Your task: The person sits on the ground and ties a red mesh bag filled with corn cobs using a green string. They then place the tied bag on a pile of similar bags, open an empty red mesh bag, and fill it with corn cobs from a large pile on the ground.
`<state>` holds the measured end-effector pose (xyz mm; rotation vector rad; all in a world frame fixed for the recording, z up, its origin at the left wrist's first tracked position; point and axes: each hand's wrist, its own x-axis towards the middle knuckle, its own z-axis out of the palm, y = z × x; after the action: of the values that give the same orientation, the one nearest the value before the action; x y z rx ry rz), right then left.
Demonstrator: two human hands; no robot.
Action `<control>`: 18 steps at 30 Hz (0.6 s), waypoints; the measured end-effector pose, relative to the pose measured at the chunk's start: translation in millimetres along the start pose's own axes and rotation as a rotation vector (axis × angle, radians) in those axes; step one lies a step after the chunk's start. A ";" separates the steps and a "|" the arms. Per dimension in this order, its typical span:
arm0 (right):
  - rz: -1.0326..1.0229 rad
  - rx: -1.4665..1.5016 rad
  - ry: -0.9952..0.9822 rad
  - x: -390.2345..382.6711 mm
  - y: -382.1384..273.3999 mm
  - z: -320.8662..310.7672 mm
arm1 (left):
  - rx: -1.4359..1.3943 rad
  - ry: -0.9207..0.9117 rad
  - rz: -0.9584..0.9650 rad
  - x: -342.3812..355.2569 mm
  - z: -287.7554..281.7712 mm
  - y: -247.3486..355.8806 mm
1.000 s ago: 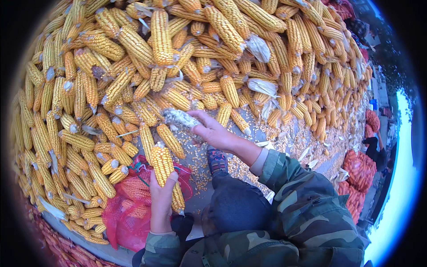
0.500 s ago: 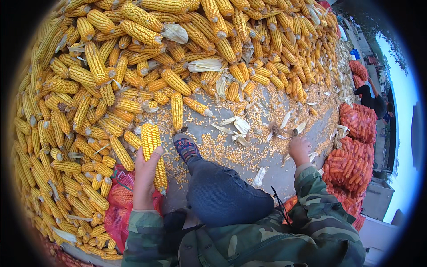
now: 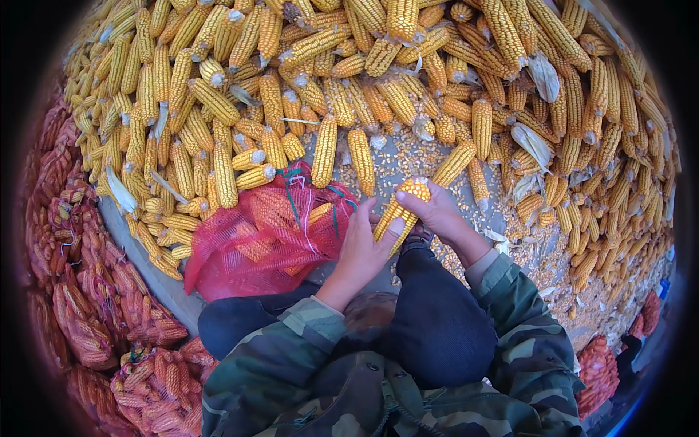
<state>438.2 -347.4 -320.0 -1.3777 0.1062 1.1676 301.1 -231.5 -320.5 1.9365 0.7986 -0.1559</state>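
Observation:
My left hand grips yellow corn just right of the middle. My right hand is closed on the corn's upper part, its thumb across the kernels. A red mesh bag, partly filled with cobs and threaded with green cord, lies beside my left hand, its top slack. Loose cobs lie on the kernel-strewn ground just beyond both hands. My bent legs in dark trousers are below the hands.
A tall heap of bare cobs curves across the back and both sides, with scattered dry husks. Filled red mesh sacks are stacked at the left, more at lower right. Concrete ground shows between sacks and heap.
The view has swung left. My right hand, earlier holding a pale greyish cob and then out to the right, has come across without it and now grips the corn with my left.

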 end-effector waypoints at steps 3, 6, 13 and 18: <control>-0.056 -0.049 0.257 22.1 6.7 -4.5 | 0.549 0.546 -0.145 17.9 -11.4 -48.7; -0.211 0.096 0.256 45.2 17.7 -5.6 | 0.656 0.314 -0.632 15.3 -27.1 -96.8; -0.299 -0.273 -0.040 80.1 65.6 65.3 | -0.935 0.486 -0.739 -10.3 -95.3 -135.4; 0.107 -0.247 -0.721 102.6 117.4 98.2 | -1.166 0.249 -0.709 -32.0 -162.0 -86.1</control>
<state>353.4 -238.6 -442.1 -1.0896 -0.4961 1.7452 189.0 -85.8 -291.0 0.5400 1.3245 0.1241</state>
